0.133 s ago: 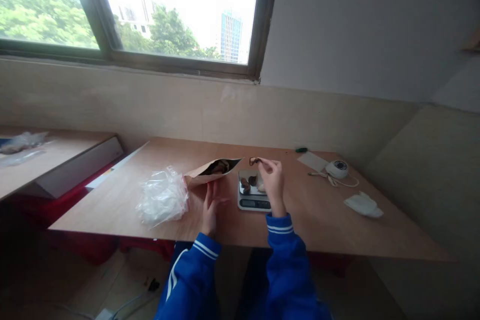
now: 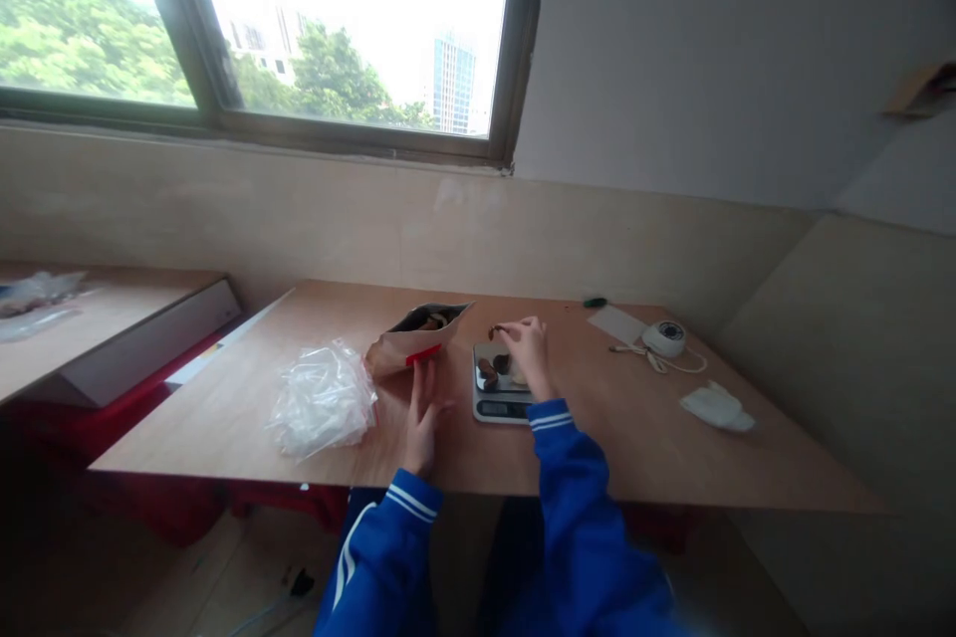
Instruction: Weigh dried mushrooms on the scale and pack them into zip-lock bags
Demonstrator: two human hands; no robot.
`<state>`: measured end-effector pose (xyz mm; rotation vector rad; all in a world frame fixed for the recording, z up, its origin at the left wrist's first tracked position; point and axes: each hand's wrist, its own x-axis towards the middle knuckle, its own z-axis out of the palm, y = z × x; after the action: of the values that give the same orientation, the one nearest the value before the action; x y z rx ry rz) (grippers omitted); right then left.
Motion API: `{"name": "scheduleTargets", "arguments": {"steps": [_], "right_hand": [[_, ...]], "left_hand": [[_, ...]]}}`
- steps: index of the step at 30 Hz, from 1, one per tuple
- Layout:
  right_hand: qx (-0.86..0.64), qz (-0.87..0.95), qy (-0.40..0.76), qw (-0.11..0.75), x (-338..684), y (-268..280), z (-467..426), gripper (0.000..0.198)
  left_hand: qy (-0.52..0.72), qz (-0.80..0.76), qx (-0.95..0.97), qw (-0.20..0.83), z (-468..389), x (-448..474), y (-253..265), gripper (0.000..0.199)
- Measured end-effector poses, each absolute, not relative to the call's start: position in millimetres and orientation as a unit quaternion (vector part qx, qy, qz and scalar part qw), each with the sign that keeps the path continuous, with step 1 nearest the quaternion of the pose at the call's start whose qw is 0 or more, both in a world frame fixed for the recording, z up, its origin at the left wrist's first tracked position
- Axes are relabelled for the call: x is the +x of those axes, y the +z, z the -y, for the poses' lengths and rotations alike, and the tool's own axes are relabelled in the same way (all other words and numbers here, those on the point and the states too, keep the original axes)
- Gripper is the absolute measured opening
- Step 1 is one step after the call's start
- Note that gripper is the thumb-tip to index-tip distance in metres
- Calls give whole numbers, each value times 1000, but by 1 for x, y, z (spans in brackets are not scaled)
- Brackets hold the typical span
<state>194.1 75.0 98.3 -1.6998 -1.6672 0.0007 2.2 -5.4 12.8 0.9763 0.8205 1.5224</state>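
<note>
A kraft paper pouch (image 2: 388, 350) with a red label lies tilted on the table, its mouth gaping and brown dried pieces (image 2: 434, 321) inside. My left hand (image 2: 422, 423) has its fingers apart, the tips touching the pouch's front near the label. To the right sits a digital kitchen scale (image 2: 485, 411) with a shiny plate. Several brown dried pieces (image 2: 488, 373) rest on that plate; part of it is hidden behind my right hand (image 2: 529, 353). Between the right thumb and fingertips, just above the scale, is one small curled brown dried piece (image 2: 494, 330).
Clear plastic zip bags (image 2: 321, 400) are heaped left of the pouch. Toward the right are a white dome camera (image 2: 663, 339) with its cable, a white paper (image 2: 618, 325), a green-handled tool (image 2: 596, 303) and a crumpled white bag (image 2: 717, 406). Another table (image 2: 149, 304) stands at left.
The pouch has tipped back, so its red label now shows. My right hand has shifted slightly left and down over the scale with the dried piece.
</note>
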Motion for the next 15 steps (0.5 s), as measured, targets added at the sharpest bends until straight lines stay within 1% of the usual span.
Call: {"name": "scheduleTargets", "arguments": {"steps": [1,3,7,12,15], "right_hand": [[-670,668,0,324,193,95,-84,24],[-671,689,6,273,188,89,-97,24],[-653,720,21,234,190,77,-106,21],[-659,720,31,216,209,68,-101,24],[-665,707,29,237,217,67,-93,30]], "left_hand": [[641,-350,412,545,6,2,15,81],[640,-359,406,545,8,2,18,79],[655,-365,397,530,9,1,17,76],[687,-364,396,488,6,-1,15,80],[700,-384,422,429,4,-1,13,74]]}}
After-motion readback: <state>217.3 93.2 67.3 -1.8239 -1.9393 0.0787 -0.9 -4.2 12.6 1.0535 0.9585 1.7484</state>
